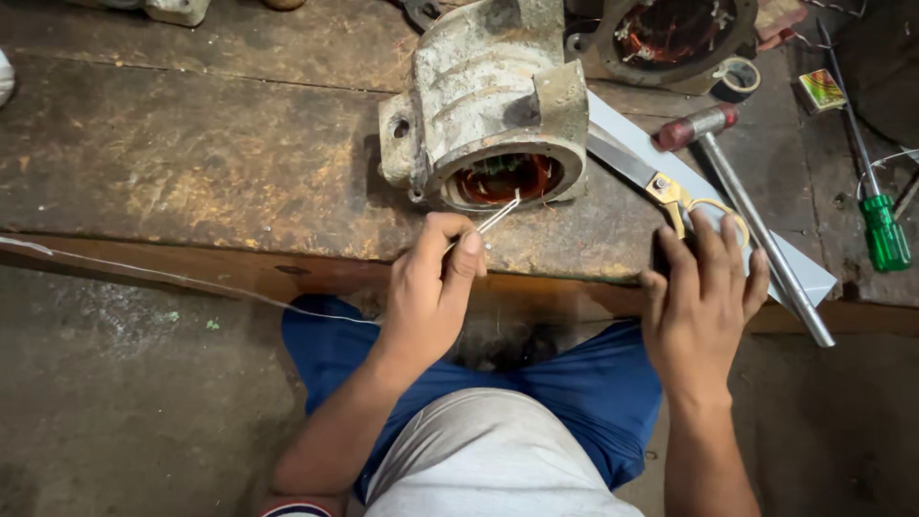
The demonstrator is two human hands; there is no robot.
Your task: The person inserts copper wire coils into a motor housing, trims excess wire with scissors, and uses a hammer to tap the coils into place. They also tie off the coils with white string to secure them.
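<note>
Pinching a thin white strip, the left hand feeds it into the copper windings of the motor housing just beyond the fingertips. The strip looks light, flexible and easily creased, so it is best gripped close to the tip. The housing appears heavy, rigid cast metal. The right hand rests with fingers spread over the scissors, touching the handles but not clenched on them. Just beyond those fingers lie a hammer and a green screwdriver.
</note>
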